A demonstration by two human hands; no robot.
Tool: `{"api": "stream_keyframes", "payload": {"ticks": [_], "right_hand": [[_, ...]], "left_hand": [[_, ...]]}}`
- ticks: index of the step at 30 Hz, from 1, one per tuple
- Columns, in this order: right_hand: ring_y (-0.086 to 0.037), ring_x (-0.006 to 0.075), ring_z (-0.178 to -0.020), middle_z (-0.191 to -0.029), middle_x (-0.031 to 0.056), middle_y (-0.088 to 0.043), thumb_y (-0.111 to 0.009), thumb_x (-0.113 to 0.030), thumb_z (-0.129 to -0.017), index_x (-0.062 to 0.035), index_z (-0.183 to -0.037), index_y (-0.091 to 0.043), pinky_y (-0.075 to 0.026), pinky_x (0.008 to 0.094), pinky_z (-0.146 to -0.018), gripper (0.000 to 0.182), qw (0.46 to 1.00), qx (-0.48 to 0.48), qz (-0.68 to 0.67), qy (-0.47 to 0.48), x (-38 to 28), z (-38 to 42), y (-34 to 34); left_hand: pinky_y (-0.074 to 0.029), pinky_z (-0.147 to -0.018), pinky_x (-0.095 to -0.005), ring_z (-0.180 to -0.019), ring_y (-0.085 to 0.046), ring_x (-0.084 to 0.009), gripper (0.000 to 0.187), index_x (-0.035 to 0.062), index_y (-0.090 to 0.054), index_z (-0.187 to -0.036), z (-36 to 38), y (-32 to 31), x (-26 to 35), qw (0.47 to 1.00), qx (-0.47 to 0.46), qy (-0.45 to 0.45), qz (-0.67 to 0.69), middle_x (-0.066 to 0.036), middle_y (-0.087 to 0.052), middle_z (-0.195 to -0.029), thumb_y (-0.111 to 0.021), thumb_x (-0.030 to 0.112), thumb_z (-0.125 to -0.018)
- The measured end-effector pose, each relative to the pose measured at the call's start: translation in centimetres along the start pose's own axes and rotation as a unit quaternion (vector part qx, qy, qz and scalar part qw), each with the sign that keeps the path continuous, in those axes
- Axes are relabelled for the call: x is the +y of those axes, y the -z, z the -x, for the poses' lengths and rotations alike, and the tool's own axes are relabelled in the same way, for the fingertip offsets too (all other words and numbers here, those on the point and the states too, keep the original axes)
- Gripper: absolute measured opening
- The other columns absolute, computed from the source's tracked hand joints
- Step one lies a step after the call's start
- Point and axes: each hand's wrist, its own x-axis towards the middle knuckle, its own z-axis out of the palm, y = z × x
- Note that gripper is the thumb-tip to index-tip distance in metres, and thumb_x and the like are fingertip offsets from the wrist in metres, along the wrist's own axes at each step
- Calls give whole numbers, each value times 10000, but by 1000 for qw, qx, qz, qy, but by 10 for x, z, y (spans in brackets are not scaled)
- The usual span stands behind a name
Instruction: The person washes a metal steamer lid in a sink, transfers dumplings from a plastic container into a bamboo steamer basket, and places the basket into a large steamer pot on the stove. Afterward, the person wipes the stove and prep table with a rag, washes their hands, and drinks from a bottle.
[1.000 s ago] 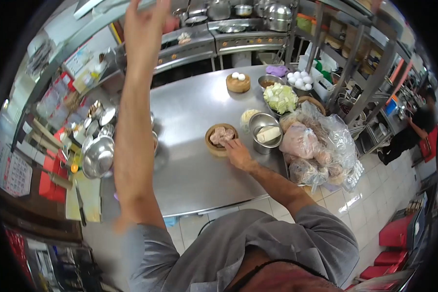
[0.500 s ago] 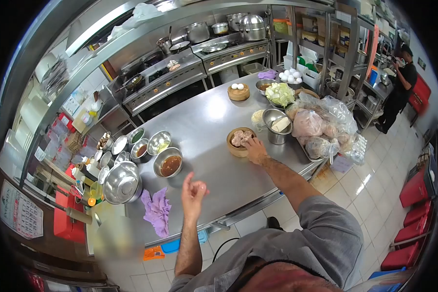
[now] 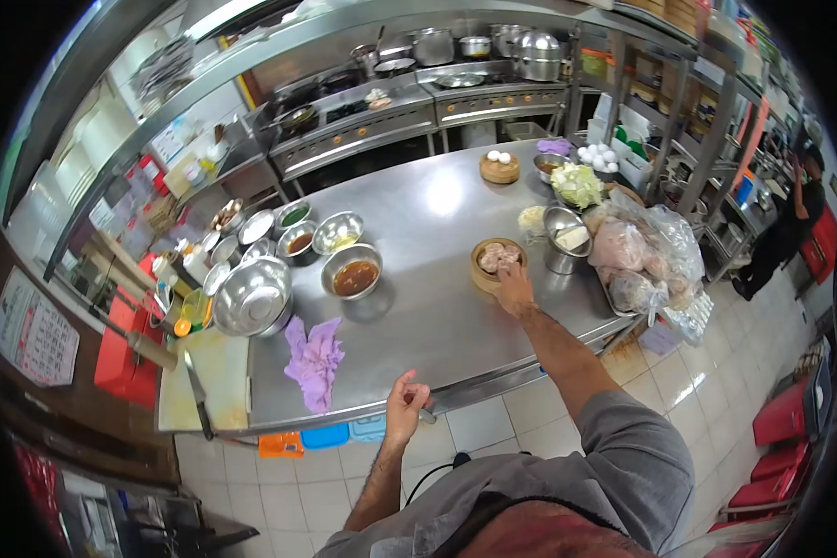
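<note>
My right hand [image 3: 514, 291] reaches into a small round bamboo steamer [image 3: 483, 279] on the steel table. Its fingers are bent and pressed against one of the pale pink dumplings [image 3: 498, 255] inside; the fingertips are partly hidden. My left hand [image 3: 406, 409] hovers at the table's front edge, palm turned inward. Its fingers are loosely curled and apart, with nothing visible in them. A crumpled purple cloth [image 3: 313, 361] lies to its left. Beyond it stands a steel bowl of brown sauce [image 3: 354, 278].
A knife [image 3: 198, 395] lies on a cutting board [image 3: 225, 372] at left, near a large steel bowl [image 3: 251, 298]. Bagged meat [image 3: 623, 244], a steel pot [image 3: 564, 258] and cabbage [image 3: 577, 186] crowd the right end. Another steamer with eggs [image 3: 499, 169] sits farther back. A person [image 3: 790, 223] stands far right.
The view has shifted, bringing the cutting board and knife into sight. My left hand has drawn back toward the table's front edge and its fingers have curled more. My right hand stays at the steamer.
</note>
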Motion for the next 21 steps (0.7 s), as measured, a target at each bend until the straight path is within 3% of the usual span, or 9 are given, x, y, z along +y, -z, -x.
{"api": "stream_keyframes", "payload": {"ticks": [5,9,11,17,21], "right_hand": [[-407,337,-1019,-1058,132,-433,-731,-131,-621,-75,-1142,-502,-389,413,-867,572,991,114,-67,28,-13,83,19],[-424,327,-958,-1013,128,-439,-749,-104,-585,-66,-1071,-525,-390,415,-829,536,987,110,-107,42,-11,144,28],[-425,312,-904,-945,116,-444,-727,-75,-584,-51,-872,-557,-396,406,-770,335,985,104,-125,63,-6,171,33],[-408,279,-829,-865,101,-423,-797,-82,-508,-60,-738,-515,-384,377,-711,365,980,130,-152,-14,9,256,75],[-402,266,-819,-841,90,-404,-800,-76,-510,-62,-746,-526,-383,367,-702,362,975,164,-131,-66,43,303,120]], "left_hand": [[-467,-644,-252,-698,-567,-118,445,8,-409,-1229,16,18,-9,1000,19,8,5,-47,-585,-849,-594,151,-850],[-465,-644,-248,-701,-566,-118,450,9,-418,-1222,11,24,-25,1000,8,24,-11,-51,-587,-861,-604,167,-844],[-466,-644,-247,-700,-564,-117,457,8,-418,-1222,4,18,-33,999,-9,30,-19,-54,-588,-860,-610,170,-841],[-467,-641,-245,-695,-562,-112,426,2,-441,-1197,-25,-35,-57,989,-140,15,-38,-60,-590,-856,-608,154,-836],[-468,-636,-236,-698,-556,-103,411,-7,-454,-1185,-25,-99,-45,972,-226,33,-63,-59,-593,-858,-604,139,-832]]}}
